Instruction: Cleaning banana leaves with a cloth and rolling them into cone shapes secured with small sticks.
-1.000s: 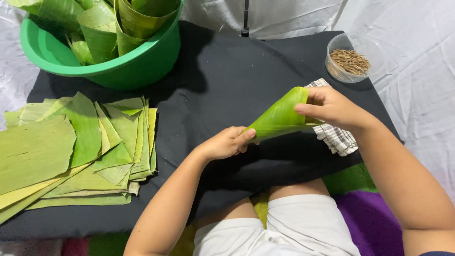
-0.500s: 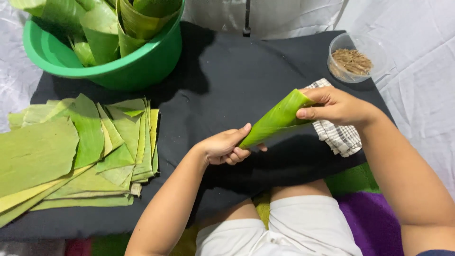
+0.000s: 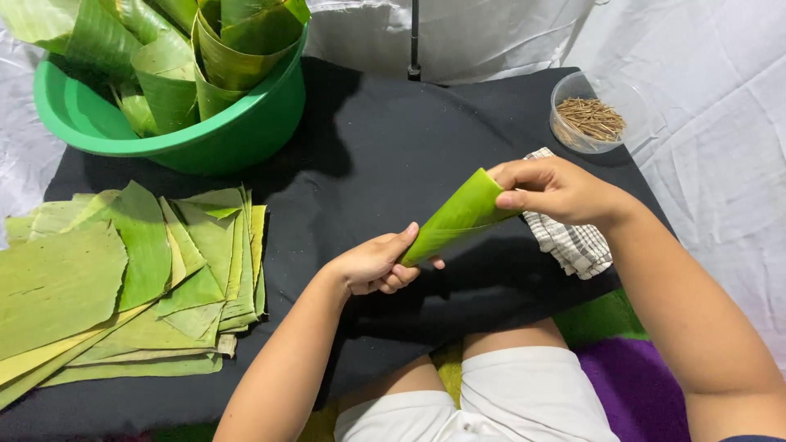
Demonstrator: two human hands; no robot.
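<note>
Centre of the frame, and the rolled green banana-leaf cone (image 3: 457,219) hangs above the black cloth-covered table (image 3: 368,155), its long axis slanting from lower left up to upper right; the left hand (image 3: 378,263) has the narrow tip, fingers curled beneath and thumb pressed along the leaf, so the cone runs up and away to the right of those fingers; the right hand (image 3: 557,190) takes the wide open mouth, thumb and fingertips pinching the rim; both hands are on it, neither nearer. The leaf looks smooth, glossy, bright green, tightly wrapped with one overlapping edge showing. Under the right wrist lies a checked white-and-grey cloth (image 3: 573,244); upper right, a clear plastic tub of thin brown sticks (image 3: 591,119); left side, a stack of flat cut banana leaves (image 3: 123,278); upper left, a green plastic basin of finished leaf cones (image 3: 180,90).
</note>
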